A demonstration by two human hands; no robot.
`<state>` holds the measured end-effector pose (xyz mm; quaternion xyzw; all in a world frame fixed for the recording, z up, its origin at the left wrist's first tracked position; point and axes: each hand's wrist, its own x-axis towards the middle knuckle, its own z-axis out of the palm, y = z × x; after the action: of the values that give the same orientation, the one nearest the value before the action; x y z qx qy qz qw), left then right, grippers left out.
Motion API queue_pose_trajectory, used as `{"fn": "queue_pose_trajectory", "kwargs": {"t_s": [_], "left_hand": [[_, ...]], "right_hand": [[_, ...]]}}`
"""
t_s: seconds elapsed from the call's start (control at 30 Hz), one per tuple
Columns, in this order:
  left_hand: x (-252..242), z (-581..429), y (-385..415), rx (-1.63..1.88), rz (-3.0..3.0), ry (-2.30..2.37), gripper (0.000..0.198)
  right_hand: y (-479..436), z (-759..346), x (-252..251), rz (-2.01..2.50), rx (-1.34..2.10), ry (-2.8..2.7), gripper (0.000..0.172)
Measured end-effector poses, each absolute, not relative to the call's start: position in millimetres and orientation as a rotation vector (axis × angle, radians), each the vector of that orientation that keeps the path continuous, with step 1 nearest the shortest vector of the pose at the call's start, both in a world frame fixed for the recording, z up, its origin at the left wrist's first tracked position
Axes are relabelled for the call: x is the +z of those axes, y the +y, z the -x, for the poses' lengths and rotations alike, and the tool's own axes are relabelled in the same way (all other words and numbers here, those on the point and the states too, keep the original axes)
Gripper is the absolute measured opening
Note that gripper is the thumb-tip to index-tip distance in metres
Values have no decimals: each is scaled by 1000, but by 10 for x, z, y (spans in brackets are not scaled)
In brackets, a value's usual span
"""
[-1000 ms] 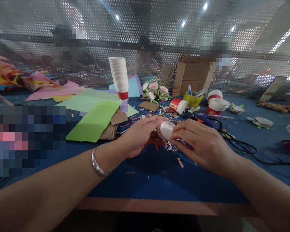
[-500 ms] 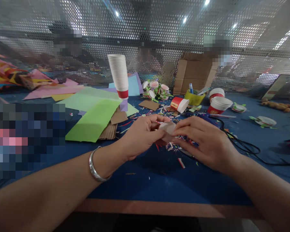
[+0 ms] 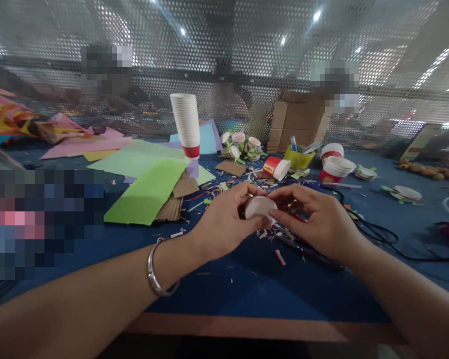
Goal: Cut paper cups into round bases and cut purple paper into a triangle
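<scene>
Both hands meet over the blue table (image 3: 247,284) around a small paper cup piece (image 3: 260,205), white on its round face with a red side. My left hand (image 3: 224,222), a silver bangle on its wrist, curls round the piece from the left. My right hand (image 3: 318,222) pinches it from the right with thumb and fingers. Paper scraps (image 3: 269,234) lie just under the hands.
A tall stack of white cups (image 3: 186,124) stands behind green paper sheets (image 3: 145,192) and cardboard. Further back are decorated cup pieces (image 3: 243,144), a fallen red cup (image 3: 277,167), a yellow tub (image 3: 298,157), two cups (image 3: 333,167). A black cable (image 3: 377,234) runs right. Perforated screen behind.
The cup piece has turned in my fingers, its round white face now tilted more upward. Both hands have stayed at the same spot, shifting slightly.
</scene>
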<state>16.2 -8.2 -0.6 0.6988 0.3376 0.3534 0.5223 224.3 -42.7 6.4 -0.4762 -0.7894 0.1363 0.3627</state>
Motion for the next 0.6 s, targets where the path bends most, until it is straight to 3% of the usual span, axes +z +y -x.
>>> {"fn": "queue_pose_trajectory", "kwargs": {"t_s": [0.33, 0.5, 0.6], "left_hand": [[-45, -194, -137, 962, -1690, 793, 33], [-54, -215, -97, 912, -1417, 721, 32], [-57, -204, -50, 894, -1251, 673, 33]], "right_hand": [[-452, -2203, 72, 1205, 491, -1954, 19], [-398, -2387, 105, 1284, 284, -1902, 13], [-333, -2562, 127, 1385, 195, -1780, 19]]}}
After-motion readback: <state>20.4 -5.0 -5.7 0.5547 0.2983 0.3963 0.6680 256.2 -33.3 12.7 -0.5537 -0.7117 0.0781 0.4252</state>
